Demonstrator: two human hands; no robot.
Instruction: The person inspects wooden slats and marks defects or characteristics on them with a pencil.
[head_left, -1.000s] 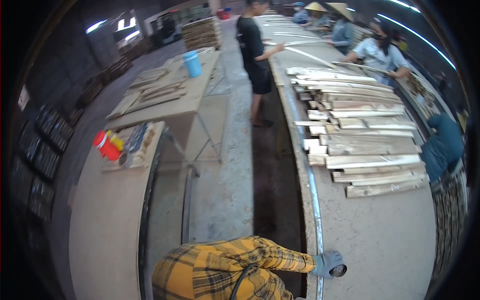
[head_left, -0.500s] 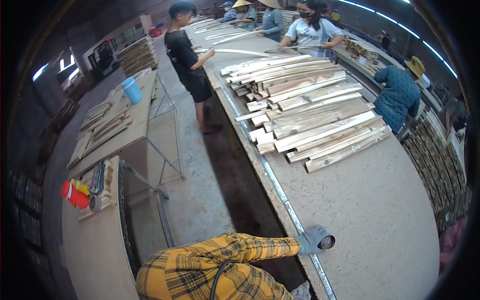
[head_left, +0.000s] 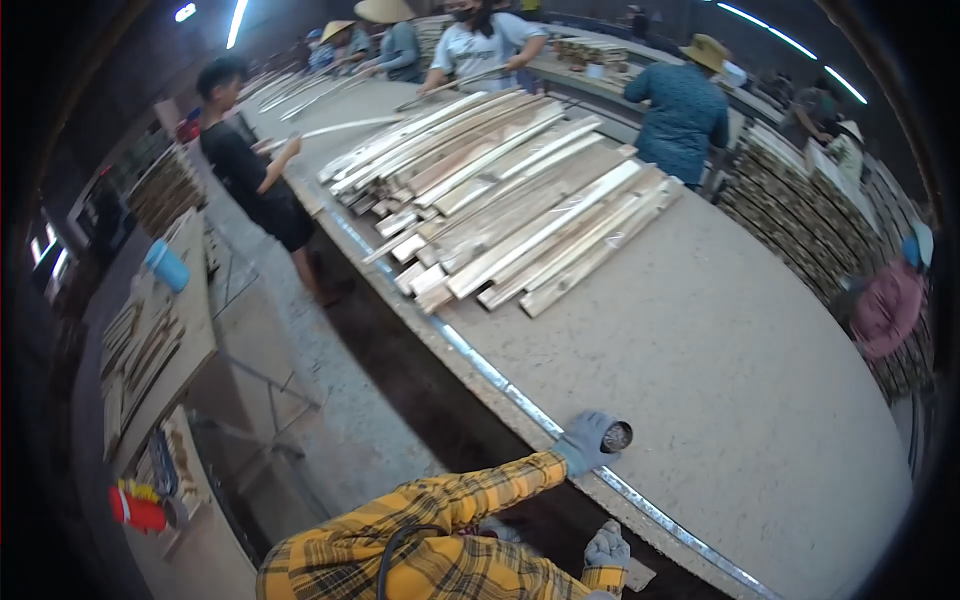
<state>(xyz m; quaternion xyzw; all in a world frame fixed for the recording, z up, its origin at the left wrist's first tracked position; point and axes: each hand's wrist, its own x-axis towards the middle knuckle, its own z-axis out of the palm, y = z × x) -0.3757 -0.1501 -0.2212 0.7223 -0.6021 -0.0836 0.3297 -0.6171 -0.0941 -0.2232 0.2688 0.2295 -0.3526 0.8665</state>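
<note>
My left hand (head_left: pixel 584 444), in a grey glove, is at the metal-edged side of the long table (head_left: pixel 700 380). Its fingers are closed round a small round dark can (head_left: pixel 617 436), whose speckled end faces up. My right hand (head_left: pixel 607 548), also gloved, is lower, beside the table edge, with its fingers curled in. A flat light-brown piece (head_left: pixel 639 574) shows just below that hand; I cannot tell whether the hand grips it. Further up the table lie many wooden strips (head_left: pixel 540 200) side by side, their near ends uneven.
A person in black (head_left: pixel 245 160) stands at the table's left side, holding a long strip. Another person in a light shirt (head_left: pixel 480 50) is across it. Side tables at left bear a blue container (head_left: pixel 167 266) and a red jug (head_left: pixel 138 510). Stacked wood (head_left: pixel 790 200) stands at right.
My view has turned to the right, so the table and people sit further left. My right hand has come up more into view. The left hand still holds the can near the edge.
</note>
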